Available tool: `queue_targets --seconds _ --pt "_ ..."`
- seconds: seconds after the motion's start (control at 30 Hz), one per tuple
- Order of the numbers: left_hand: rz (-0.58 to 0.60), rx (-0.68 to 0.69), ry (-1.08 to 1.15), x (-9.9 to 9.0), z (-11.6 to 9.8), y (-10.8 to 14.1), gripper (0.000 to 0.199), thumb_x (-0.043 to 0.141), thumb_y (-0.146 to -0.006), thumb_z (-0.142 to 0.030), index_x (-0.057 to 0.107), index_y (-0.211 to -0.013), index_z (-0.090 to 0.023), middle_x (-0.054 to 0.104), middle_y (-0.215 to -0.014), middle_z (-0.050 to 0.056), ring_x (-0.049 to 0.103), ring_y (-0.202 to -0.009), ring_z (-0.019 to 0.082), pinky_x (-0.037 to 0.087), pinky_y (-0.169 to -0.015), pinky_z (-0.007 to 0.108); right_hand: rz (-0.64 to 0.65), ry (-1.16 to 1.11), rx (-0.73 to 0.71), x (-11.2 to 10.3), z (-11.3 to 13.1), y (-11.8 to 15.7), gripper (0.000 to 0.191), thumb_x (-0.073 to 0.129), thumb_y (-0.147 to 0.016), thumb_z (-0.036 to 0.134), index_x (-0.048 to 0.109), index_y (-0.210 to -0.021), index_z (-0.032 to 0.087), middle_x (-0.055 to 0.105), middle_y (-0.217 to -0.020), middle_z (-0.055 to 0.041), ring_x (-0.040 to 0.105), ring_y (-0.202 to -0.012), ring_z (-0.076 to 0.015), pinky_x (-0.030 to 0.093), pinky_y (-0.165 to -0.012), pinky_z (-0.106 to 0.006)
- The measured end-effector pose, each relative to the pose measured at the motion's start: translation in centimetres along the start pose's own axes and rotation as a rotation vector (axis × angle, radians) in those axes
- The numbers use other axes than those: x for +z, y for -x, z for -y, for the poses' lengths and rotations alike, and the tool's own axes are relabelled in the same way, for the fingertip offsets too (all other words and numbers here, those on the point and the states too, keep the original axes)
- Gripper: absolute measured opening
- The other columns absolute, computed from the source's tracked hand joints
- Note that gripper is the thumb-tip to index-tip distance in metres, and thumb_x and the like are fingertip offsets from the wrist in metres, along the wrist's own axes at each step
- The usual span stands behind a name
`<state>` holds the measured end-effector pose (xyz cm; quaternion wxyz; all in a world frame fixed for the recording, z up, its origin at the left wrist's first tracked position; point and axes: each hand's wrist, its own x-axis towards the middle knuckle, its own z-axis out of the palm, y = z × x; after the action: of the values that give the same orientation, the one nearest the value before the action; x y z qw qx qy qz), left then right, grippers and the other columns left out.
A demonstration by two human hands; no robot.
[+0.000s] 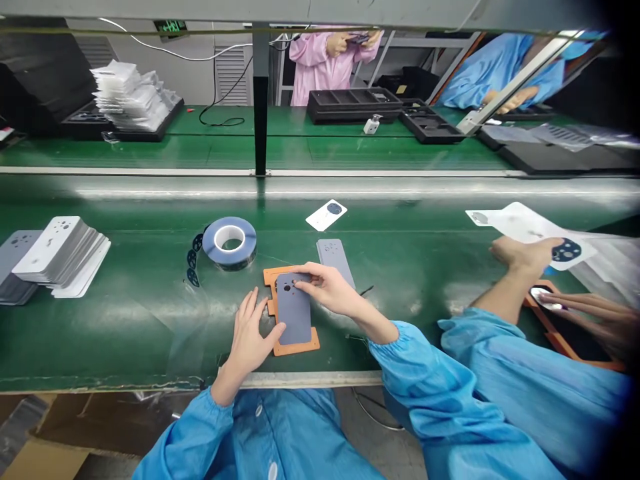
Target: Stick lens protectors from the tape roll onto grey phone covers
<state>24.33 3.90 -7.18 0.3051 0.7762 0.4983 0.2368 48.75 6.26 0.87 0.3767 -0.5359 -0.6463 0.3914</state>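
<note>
- In hand: we have one grey panel (295,313) lying on one orange frame (295,349), near edge of the green bench (125,347); we judge this step to be positioning or pressing near its holes.
- Our left hand (250,337): spread, thumb at the panel's lower left edge.
- Our right hand (330,290): fingers bent at the upper end, by the holes; pinch or mere press, we cannot tell.
- Judged: the next move calls for light fingertips and a steady panel.
- Right: a co-worker's two hands, one at white sheets (525,223), one over a second orange frame (550,327).
- Beyond our right hand: one loose grey panel (333,252).
- Left: two stacks, one pale (65,260), one grey (19,257); layers uncountable.
- One blue tape roll (215,250); three dark discs (192,259) clearly seen beside it.
- Farther: one white card (316,217).
- Far bench: two people, several black trays (350,119), one pile of white pouches (125,97).
</note>
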Motion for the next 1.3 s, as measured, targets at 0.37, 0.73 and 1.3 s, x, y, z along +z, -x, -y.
queue_targets --seconds 0.37,0.73,1.3 --pt "-0.036 0.036 -0.04 0.9 0.2 0.1 0.069 0.073 -0.083 -0.045 0.048 -0.143 -0.023 0.034 -0.164 0.015 0.028 -0.152 0.037 0.03 -0.12 0.059 0.004 0.459 -0.206 2.6 -2.7 0.2 0.053 0.051 -0.094 0.014 0.05 -0.146 0.023 0.059 -0.133 -0.0153 0.058 -0.122 -0.0309 0.052 -0.102 -0.052" --pt "-0.03 0.093 -0.09 1.4 0.6 0.3 0.065 0.067 -0.087 -0.034 0.044 -0.144 -0.015 0.036 -0.162 0.02 0.027 -0.153 0.035 0.032 -0.12 0.058 0.131 0.813 -0.124 8.1 -2.7 5.1 0.066 0.046 -0.102 0.048 0.034 -0.159 0.017 0.022 -0.168 -0.0136 0.015 -0.156 -0.0359 0.026 -0.121 -0.061" --pt "-0.064 0.117 -0.053 1.6 0.6 0.3 0.062 0.064 -0.085 -0.026 0.046 -0.143 -0.016 0.04 -0.16 0.019 0.029 -0.152 0.035 0.033 -0.119 0.059 0.051 0.761 0.05 9.3 -1.9 2.6 0.076 0.047 -0.098 0.063 0.034 -0.159 0.02 0.024 -0.167 -0.0091 0.02 -0.155 -0.0359 0.013 -0.122 -0.066"
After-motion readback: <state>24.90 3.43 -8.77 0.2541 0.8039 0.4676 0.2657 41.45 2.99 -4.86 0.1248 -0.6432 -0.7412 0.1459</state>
